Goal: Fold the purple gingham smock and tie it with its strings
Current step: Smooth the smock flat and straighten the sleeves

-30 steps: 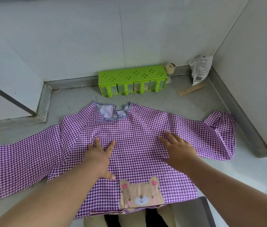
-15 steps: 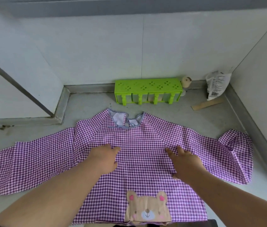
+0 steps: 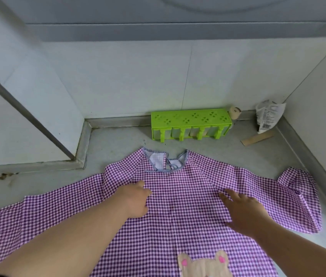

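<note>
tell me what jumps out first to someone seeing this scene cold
The purple gingham smock spread flat across the grey floor, sleeves out to both sides, with the left hand and right hand resting on its chest. Next, the bright green plastic rack against the back wall, beyond the collar.

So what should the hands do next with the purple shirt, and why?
Probably fold one sleeve in first. The smock lies flat and unfolded, both sleeves spread wide, and the left hand and right hand rest flat on its chest.
</note>
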A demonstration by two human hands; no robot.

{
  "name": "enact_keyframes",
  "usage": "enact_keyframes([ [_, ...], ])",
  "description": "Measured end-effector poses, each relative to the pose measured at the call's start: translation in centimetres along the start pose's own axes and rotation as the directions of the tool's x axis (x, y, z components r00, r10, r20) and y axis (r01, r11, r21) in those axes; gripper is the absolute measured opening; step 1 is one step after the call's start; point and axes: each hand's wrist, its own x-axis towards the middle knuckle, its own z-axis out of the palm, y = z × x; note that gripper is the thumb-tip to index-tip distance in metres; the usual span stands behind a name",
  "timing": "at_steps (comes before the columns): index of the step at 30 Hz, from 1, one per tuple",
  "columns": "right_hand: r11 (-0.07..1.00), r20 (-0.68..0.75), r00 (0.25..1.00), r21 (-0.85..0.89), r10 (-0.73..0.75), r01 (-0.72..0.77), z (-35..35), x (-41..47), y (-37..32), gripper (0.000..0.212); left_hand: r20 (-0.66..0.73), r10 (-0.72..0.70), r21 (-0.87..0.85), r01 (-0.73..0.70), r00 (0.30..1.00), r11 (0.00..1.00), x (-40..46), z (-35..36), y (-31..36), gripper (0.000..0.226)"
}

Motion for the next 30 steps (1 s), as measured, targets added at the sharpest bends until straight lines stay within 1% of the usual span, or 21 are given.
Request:
enact_keyframes([
  [4, 0.997, -0.048, 0.998, 0.064, -0.042, 0.045, -1.5, 0.7, -0.7, 0.067, -0.011, 0.004, 0.019, -0.004, 1.0, 1.0, 0.5, -1.2, -1.2, 0.067],
  [7, 0.994, -0.057, 0.996, 0.073, -0.075, 0.079, -2.4, 1.7, -1.1, 0.058, -0.017, -0.007, 0.005, 0.007, 1.0, 1.0, 1.2, -2.1, -1.9, 0.065],
  [10, 0.991, -0.063, 0.992, 0.062, -0.112, 0.116, -3.3, 3.0, -1.2, 0.056, -0.02, -0.013, 0.001, 0.013, 1.0, 1.0, 2.4, -3.2, -2.3, 0.066],
  [14, 0.984, -0.061, 0.986, 0.082, -0.154, 0.158, -4.6, 4.8, -1.5, 0.056, -0.067, -0.012, -0.046, 0.009, 0.998, 0.999, 4.6, -4.6, -2.6, 0.066],
  [20, 0.976, -0.064, 0.979, 0.088, -0.195, 0.2, -6.9, 8.3, -2.6, 0.059, -0.201, -0.024, -0.256, -0.029, 0.979, 0.966, 8.4, -5.8, -3.3, 0.068],
  [24, 0.969, -0.101, 0.97, 0.092, -0.219, 0.228, -8.2, 10.2, -3.5, 0.064, -0.234, -0.066, -0.342, -0.019, 0.97, 0.939, 10.1, -6.3, -3.6, 0.067],
  [27, 0.962, -0.146, 0.957, 0.08, -0.249, 0.263, -9.0, 11.6, -4.2, 0.071, -0.23, -0.088, -0.344, 0.004, 0.969, 0.939, 10.3, -6.6, -3.4, 0.071],
  [30, 0.956, -0.187, 0.951, 0.11, -0.247, 0.271, -9.8, 13.1, -4.9, 0.071, -0.251, -0.105, -0.328, 0.018, 0.962, 0.945, 10.5, -6.2, -3.3, 0.068],
])
